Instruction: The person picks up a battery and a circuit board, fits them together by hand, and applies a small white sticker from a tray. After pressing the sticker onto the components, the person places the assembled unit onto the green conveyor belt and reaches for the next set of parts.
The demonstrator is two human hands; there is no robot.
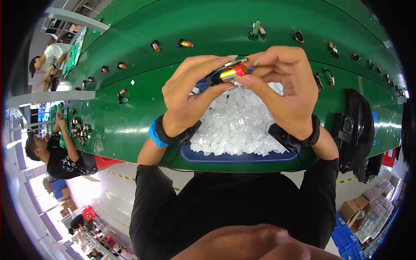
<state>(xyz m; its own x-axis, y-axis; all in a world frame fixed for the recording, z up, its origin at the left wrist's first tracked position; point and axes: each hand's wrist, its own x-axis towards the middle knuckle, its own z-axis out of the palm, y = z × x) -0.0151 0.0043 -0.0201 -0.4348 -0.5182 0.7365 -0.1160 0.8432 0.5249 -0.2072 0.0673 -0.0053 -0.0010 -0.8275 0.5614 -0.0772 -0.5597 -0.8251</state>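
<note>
The long green worktop (125, 145) sweeps across the room; with the blue tray (238, 158) as the clock's centre and twelve straight ahead of the seated worker, a person in black (60, 154) sits at nine, and another in white (54, 53) works toward ten. White slips (238, 128) fill the tray in a loose heap.

At twelve, raised over the tray's far edge, I see the battery assembly (228, 74), a yellow-and-red cylinder with a small board along its upper side. The left hand (184, 89) grips it between thumb and fingers. The right hand (288, 82) has its fingers curled and its thumb against the red end; whether it grips there or merely steadies, I cannot tell.

Similar small assemblies (186, 43) dot the worktop from ten round to two, and a cluster of parts (79, 129) lies at nine. A black bag (359, 117) slumps at three.
</note>
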